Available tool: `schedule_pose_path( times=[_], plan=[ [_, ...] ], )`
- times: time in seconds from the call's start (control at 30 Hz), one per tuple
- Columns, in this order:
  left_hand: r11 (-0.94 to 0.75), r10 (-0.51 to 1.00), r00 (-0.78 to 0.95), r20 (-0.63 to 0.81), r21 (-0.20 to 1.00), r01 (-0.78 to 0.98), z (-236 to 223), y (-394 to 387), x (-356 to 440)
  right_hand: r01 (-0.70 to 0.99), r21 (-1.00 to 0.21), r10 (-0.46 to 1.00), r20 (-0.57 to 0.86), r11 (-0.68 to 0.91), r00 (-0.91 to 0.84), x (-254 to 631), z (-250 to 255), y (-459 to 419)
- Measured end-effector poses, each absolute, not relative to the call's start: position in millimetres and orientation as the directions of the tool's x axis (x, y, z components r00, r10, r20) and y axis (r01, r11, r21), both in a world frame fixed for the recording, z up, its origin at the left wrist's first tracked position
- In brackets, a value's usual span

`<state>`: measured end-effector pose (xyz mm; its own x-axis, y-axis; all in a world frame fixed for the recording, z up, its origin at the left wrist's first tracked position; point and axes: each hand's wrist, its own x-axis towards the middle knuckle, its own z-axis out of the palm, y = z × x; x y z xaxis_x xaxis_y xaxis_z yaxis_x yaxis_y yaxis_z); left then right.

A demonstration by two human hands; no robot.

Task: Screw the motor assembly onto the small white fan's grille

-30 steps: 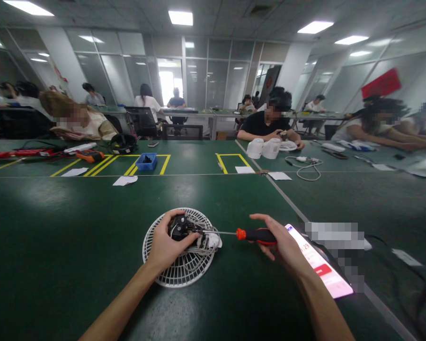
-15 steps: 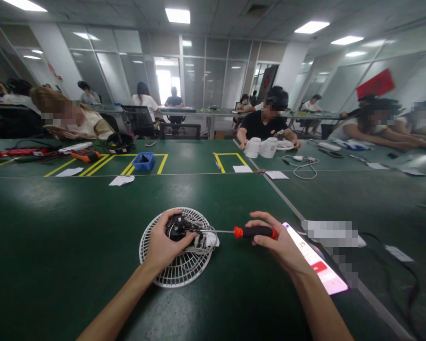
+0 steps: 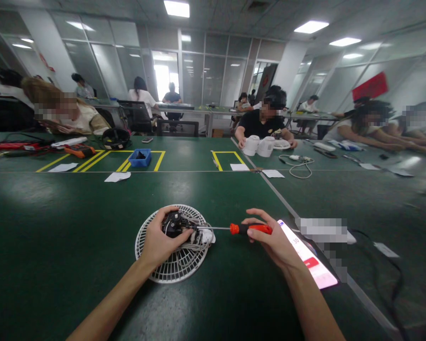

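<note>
My left hand [image 3: 162, 240] is wrapped round a black fan motor [image 3: 172, 224] on a round white fan grille [image 3: 179, 272] lying on the green table. Looped white cable [image 3: 195, 246] and a small white part [image 3: 207, 235] sit beside the motor. My right hand [image 3: 266, 230] grips the red and black handle of a screwdriver [image 3: 243, 229], thumb and fingers closed on it. The metal shaft points left and reaches in among the motor's parts; its tip is hidden there. Under my right wrist lies a lit phone [image 3: 310, 260].
Farther back are a blue bin [image 3: 139, 157] with dark pieces in it, paper slips [image 3: 118, 176] and a coiled grey cable [image 3: 301, 168]. Across the table a person [image 3: 262, 121] handles white housings [image 3: 265, 146]. A black cable [image 3: 397, 274] runs down the right side.
My right fingers have shifted round the screwdriver handle, which shows a different side. The left hand keeps its hold on the motor. The whole view has moved slightly.
</note>
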<state>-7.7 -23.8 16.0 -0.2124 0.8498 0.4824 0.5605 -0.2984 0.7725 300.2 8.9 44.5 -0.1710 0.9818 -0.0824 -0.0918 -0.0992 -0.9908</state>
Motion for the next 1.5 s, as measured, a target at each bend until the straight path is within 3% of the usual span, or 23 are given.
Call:
schedule_pose_path(
  times=[0.23,0.5,0.8,0.97,1.23,1.5],
  plan=[
    [-0.309,0.848,-0.206,0.488,0.772,0.556,14,-23,-7,-0.149,-0.984,0.975,-0.067,-0.1,-0.212,301,42,10],
    [-0.281,0.863,-0.207,0.461,0.779,0.561,16,-25,-9,0.123,-0.98,0.98,-0.17,-0.157,-0.101,294,33,14],
    [-0.267,0.865,-0.222,0.451,0.786,0.558,16,-25,-9,-0.083,-0.994,0.991,-0.066,-0.076,-0.12,304,41,11],
    [-0.269,0.861,-0.224,0.457,0.782,0.562,17,-25,-8,-0.111,-0.993,0.99,-0.017,-0.033,-0.138,303,35,13],
    [-0.266,0.865,-0.222,0.451,0.786,0.558,16,-25,-8,0.015,-0.98,0.974,-0.198,-0.198,-0.113,294,37,12],
    [-0.277,0.857,-0.225,0.464,0.781,0.56,17,-24,-7,-0.151,-0.975,0.976,-0.134,-0.161,-0.174,307,40,12]
  ],
)
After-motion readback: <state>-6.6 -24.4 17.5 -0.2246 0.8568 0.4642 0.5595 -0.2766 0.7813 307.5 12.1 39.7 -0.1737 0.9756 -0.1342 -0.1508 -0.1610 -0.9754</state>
